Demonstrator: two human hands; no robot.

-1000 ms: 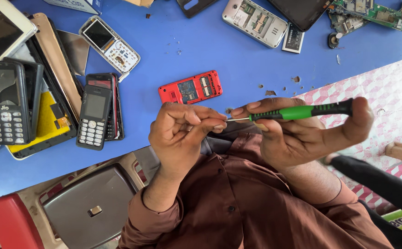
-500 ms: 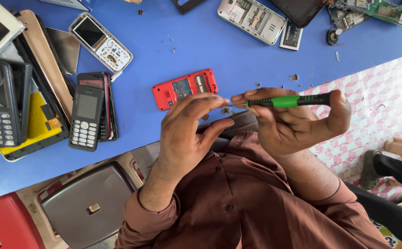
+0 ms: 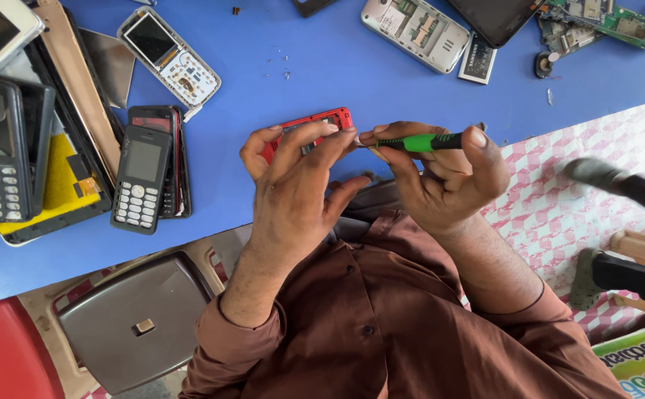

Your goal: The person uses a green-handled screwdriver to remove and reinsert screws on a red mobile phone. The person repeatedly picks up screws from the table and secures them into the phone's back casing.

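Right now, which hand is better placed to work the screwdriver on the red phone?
Right. The right hand already grips the green screwdriver, its tip at the red phone. The left hand is busy holding that phone.

Bare blue table (image 3: pixel 322 52) beyond the red phone (image 3: pixel 330 120) — handsets (image 3: pixel 141 177) crowd left.

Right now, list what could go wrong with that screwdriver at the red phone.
1. The left hand steadies the red phone with fingertips right beside the tip of the green screwdriver held by the right hand; a slip could jab a finger.
2. Tiny loose bits already lie on the blue table; a freed screw could get lost among them.
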